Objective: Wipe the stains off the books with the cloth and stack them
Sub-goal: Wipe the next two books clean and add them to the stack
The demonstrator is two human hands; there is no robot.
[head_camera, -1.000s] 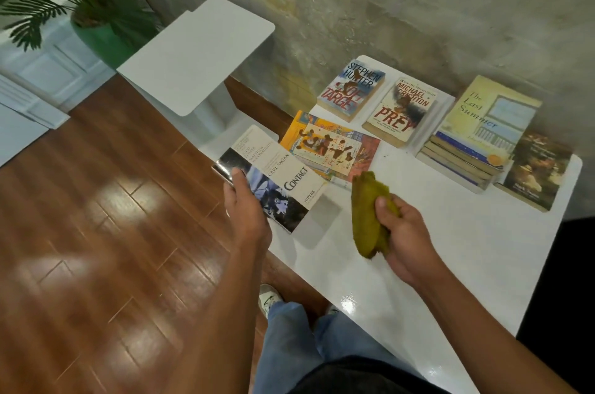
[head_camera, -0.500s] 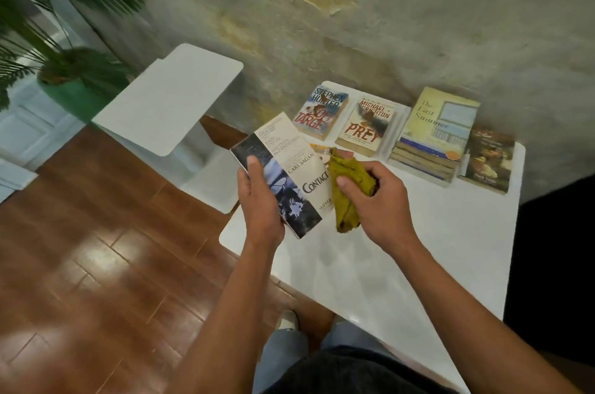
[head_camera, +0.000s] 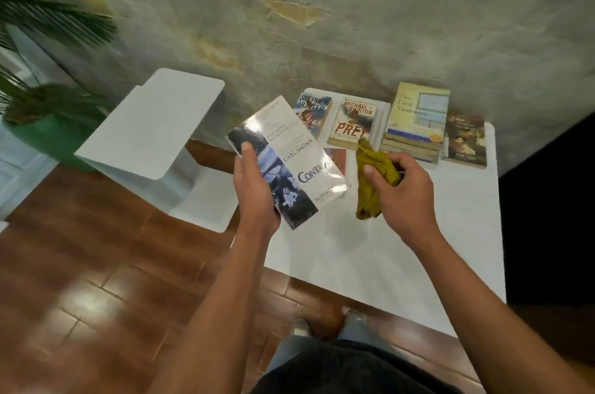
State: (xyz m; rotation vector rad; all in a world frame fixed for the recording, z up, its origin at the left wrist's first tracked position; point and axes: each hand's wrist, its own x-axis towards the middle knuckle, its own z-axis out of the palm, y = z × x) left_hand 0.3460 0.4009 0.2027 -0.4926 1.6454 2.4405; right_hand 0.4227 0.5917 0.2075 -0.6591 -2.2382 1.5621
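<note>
Left hand (head_camera: 256, 190): fingers curled round the "Contact" paperback (head_camera: 289, 161), thumb on the cover, book tilted above the near left part of the white table (head_camera: 386, 264). Right hand (head_camera: 402, 187): fingers bunched round the olive-yellow cloth (head_camera: 370, 187), just right of the held book, not touching it. Beyond the fingertips, against the wall: Stephen Hunter paperback (head_camera: 314, 113), "Prey" (head_camera: 352, 126), stack topped by "The Last Summer" (head_camera: 417, 116), dark-covered book (head_camera: 467, 142) at far right.
</note>
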